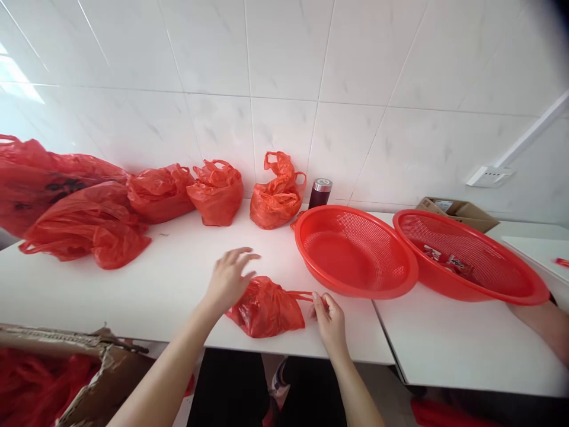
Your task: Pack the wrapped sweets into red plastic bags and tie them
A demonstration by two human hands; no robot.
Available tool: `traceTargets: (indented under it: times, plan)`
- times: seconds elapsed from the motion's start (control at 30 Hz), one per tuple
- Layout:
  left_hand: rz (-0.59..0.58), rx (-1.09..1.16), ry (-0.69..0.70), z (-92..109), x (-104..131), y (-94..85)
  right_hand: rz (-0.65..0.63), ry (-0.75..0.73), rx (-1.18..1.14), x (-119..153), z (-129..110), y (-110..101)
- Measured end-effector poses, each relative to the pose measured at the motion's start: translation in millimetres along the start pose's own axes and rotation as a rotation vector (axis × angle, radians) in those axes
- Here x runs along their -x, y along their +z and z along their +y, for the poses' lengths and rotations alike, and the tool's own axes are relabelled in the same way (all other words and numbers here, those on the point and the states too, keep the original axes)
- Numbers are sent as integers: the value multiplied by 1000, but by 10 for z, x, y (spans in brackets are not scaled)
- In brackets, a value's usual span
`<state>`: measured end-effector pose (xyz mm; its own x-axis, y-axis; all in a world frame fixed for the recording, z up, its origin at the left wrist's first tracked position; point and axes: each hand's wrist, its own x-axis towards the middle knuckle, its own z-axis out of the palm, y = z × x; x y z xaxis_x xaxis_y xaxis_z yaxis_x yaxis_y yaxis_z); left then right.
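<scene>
A filled red plastic bag (269,311) lies on its side near the front edge of the white table. My right hand (328,317) pinches its handles, which are drawn out taut to the right. Above the bag's left end hovers my left hand (229,279), fingers apart and curved, holding nothing. Just beyond my right hand stands a red perforated basin (351,261), with nothing seen inside.
More red bags (216,193) line the wall on the left. A second basin (471,255) holds small packets; another person's arm (544,326) is beside it. A dark tumbler (320,193) stands behind. A torn carton (109,373) of red bags sits lower left.
</scene>
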<state>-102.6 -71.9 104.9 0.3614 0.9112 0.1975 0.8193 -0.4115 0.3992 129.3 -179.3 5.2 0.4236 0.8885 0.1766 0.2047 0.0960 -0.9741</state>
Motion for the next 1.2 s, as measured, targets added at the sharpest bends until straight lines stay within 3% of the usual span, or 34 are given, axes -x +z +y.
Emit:
traceTargets:
  times: [0.07, 0.13, 0.23, 0.37, 0.5, 0.67, 0.77, 0.87, 1.03, 1.2]
  plan:
    - [-306, -79, 174, 198, -96, 16, 14, 4, -42, 9, -11, 1]
    - [-509, -120, 178, 320, -215, 55, 37, 11, -82, 20, -28, -9]
    - [-566, -126, 118, 347, -400, 10, 96, 34, -128, 31, -47, -37]
    - [-578, -92, 46, 151, -505, -417, 116, 51, -165, 23, -34, -66]
    - [-517, -103, -114, -316, -379, -1025, 86, 56, -155, 9, -15, -61]
    - [-386, -179, -329, -1259, -84, -1524, 61, 55, -119, 12, 9, -40]
    - [-308, -255, -474, -1789, 79, -1630, 57, 57, -94, 15, 29, -31]
    - [-251, -318, -568, -2157, 205, -1655, 65, 73, -72, 19, 32, -22]
    - [-218, -341, -631, -2502, 263, -1688, 79, 99, -58, 20, 10, -11]
    - [-128, -346, -705, -2692, 46, -1745, 88, 127, -10, 15, 40, -8]
